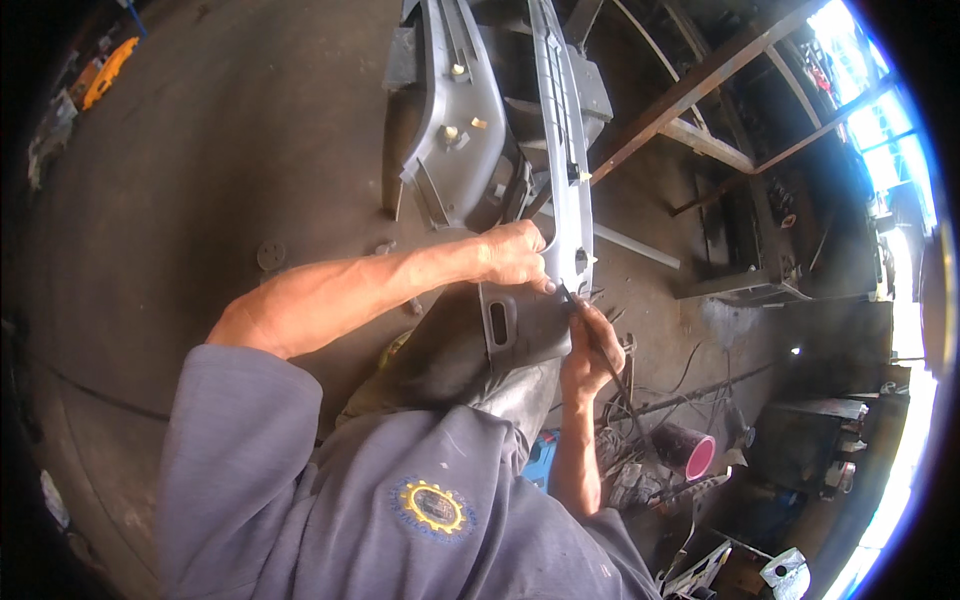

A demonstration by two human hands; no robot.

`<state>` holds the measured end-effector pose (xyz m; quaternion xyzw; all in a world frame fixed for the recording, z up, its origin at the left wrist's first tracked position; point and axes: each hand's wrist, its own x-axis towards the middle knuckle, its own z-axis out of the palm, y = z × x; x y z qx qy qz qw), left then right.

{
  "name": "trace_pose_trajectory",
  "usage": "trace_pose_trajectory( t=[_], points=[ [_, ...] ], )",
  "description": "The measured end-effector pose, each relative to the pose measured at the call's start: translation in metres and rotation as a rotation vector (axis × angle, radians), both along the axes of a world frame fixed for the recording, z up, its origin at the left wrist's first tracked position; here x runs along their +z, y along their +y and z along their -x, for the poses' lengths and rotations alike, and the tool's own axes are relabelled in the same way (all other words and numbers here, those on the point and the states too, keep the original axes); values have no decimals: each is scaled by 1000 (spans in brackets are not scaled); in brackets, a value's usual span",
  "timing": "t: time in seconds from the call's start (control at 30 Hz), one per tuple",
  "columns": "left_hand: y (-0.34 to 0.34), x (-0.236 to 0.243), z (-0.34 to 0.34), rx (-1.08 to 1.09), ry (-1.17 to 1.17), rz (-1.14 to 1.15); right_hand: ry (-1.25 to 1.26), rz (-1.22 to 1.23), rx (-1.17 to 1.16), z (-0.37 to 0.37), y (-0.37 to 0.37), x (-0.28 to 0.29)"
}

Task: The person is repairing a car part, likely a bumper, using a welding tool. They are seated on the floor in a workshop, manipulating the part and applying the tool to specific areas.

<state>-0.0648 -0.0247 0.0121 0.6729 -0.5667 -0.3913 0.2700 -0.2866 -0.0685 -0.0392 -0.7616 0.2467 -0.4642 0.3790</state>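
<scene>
A long grey moulded plastic trim panel point(567, 200) runs away from my lap, with ribs and small pale clips along it. My left hand point(515, 255) is closed on the panel's near part, thumb and fingertips close to the edge. In my right hand point(593, 345) is a thin dark rod-like tool point(615, 375). Its upper tip meets the panel just beside my left fingertips, and its other end slants down to the lower right. A dark grey plastic end piece point(535, 325) with an oval slot lies under both hands, over my leg.
A wider grey trim piece point(455, 130) with pale clips lies beyond my left hand. Rusty metal frames point(690, 95) stand at the far right. A pink-lined bucket point(690, 452) lies tipped among cables and scrap at right. An orange object point(110, 72) sits far left.
</scene>
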Motion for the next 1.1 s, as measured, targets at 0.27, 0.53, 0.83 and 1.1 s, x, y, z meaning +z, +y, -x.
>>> trace_pose_trajectory(
  t=[0.27,0.53,0.83,1.1],
  points=[
    [-2,-2,-5,27,117,-78,-93,-21,-15,-24,-10,-5],
    [-1,-6,0,120,311,-37,264,209,113,-35,-29,33],
    [3,-7,0,122,262,25,388,-108,53,-25,-20,56],
    [5,-10,-6,126,303,7,-103,3,-1,-10,9,-3]
  ],
)
